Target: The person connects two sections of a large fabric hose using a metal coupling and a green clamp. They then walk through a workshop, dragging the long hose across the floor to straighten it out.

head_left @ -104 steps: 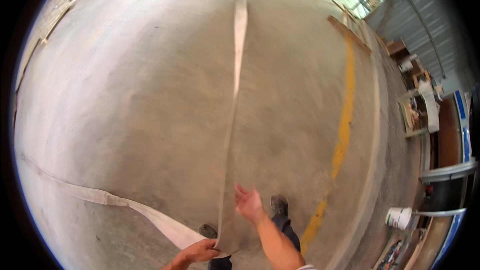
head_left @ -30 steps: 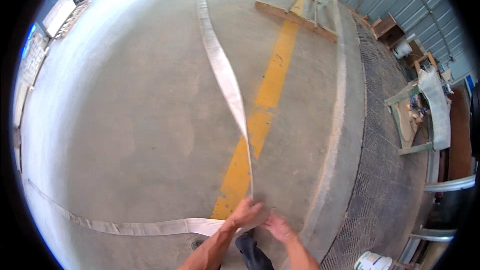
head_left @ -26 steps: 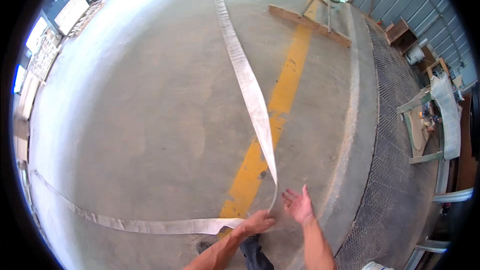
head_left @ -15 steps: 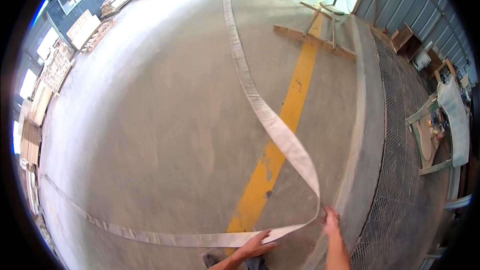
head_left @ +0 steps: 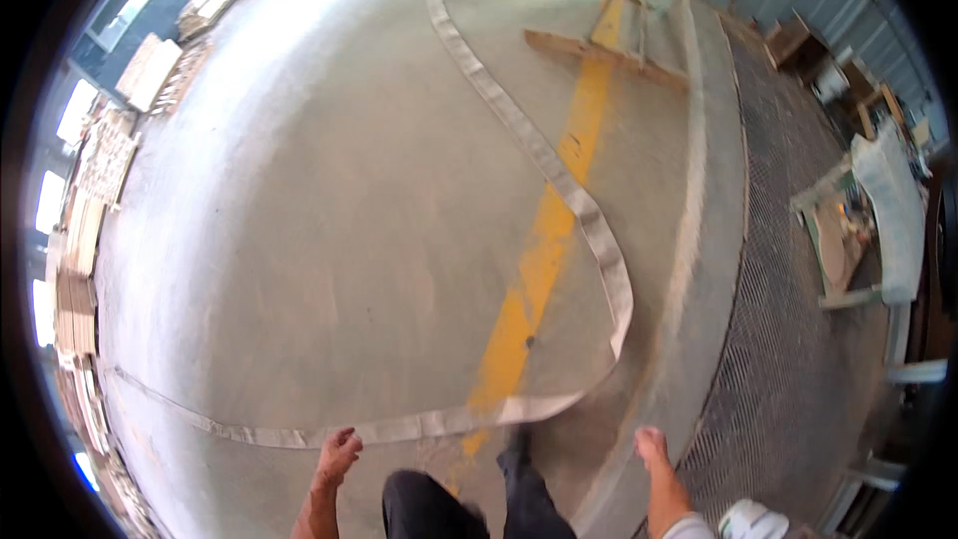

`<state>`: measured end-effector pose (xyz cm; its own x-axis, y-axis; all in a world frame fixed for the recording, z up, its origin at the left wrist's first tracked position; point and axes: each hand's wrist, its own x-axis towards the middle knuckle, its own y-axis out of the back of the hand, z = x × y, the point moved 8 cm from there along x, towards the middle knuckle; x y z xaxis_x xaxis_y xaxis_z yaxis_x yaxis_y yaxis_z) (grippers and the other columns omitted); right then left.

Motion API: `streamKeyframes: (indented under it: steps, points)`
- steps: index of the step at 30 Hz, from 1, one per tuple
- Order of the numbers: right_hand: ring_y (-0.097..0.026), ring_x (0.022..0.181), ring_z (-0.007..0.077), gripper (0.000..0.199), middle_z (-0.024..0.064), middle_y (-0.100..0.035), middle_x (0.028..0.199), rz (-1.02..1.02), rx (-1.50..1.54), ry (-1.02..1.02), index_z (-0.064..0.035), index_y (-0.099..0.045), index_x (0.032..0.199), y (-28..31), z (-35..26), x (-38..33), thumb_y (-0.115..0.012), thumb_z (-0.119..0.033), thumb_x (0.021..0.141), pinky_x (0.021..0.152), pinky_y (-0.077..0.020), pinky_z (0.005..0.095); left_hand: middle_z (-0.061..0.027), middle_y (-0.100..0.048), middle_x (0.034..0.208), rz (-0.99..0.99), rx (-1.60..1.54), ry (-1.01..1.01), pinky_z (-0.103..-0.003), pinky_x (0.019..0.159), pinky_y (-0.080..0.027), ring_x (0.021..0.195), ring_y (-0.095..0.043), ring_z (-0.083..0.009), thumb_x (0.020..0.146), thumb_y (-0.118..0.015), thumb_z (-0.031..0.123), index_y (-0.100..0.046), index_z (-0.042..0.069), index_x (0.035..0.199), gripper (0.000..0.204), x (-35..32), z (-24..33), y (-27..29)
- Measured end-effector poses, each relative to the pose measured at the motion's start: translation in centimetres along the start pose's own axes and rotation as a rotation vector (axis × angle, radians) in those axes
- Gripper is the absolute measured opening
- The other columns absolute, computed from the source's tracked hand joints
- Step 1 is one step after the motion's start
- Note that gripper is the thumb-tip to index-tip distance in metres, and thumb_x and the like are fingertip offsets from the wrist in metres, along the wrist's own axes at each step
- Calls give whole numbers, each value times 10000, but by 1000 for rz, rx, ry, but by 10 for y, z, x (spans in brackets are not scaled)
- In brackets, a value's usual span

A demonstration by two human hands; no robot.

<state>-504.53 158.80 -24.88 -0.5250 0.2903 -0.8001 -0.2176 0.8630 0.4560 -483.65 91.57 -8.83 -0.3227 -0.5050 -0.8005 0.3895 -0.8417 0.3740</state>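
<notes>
A long, flat, pale fabric hose [head_left: 514, 122] runs from the far edge across the floor, bends round on the right and continues along the near side to the left. My left hand [head_left: 340, 451] appears just above its near stretch, fingers loosely bent and apart, with nothing seen in them. Well to the right of the bend, my right hand [head_left: 652, 444] hangs with its fingers curled in, and no hose shows in it. My legs [head_left: 429, 504] are at the bottom, one foot beside the near stretch of hose.
A yellow painted line [head_left: 544, 260] crosses the floor under the hose. A wooden frame with a long board [head_left: 604, 55] stands at the far right. Along the right run a raised curb [head_left: 689, 220] and a dark textured strip [head_left: 743, 339]. Stacked wood [head_left: 78, 284] lines the left wall.
My hands have moved apart, the left going left and the right drawing away from the bend. The hose bend, held up near my hands before, now lies lower and rounder. My legs have come into view.
</notes>
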Motion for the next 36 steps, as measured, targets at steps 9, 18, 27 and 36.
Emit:
streamKeyframes:
  steps: [9, 18, 27, 36]
  points:
    - [-582, 643, 113, 221, 57, -619, 776, -101, -178, 142, -8, -581, 967, -3, -171, -106, -518, -167, 828, 543, -471, 244, -131, -605, 942, -162, -138, 155, -333, 628, -513, 767, -614, -216, 811, -569, 185, -472, -17, 1173, 426, -22, -29, 31]
    - [-579, 622, 121, 165, 36, -614, 701, 54, -211, 246, -33, -616, 844, -24, -312, -92, -526, -164, 802, 564, -465, 273, -101, -620, 878, -260, -59, -11, -281, 688, -490, 772, -598, -175, 817, -570, 188, -538, -21, 1083, 340, 131, 188, -34]
    - [-620, 614, 163, 233, 98, -645, 726, 145, -315, 295, -4, -631, 854, -47, -382, 46, -586, -201, 738, 601, -499, 297, -107, -623, 968, -399, 70, -157, -300, 748, -488, 866, -603, -181, 858, -528, 220, -526, -45, 1113, 368, 183, 357, -136]
    - [-597, 865, 346, 269, 201, -630, 863, 183, -477, 366, -19, -637, 868, -80, -484, 272, -541, -237, 744, 785, -461, 399, -66, -627, 872, -456, -62, -153, -292, 734, -475, 805, -577, -151, 826, -570, 258, -590, 10, 1066, 346, 186, 415, -257]
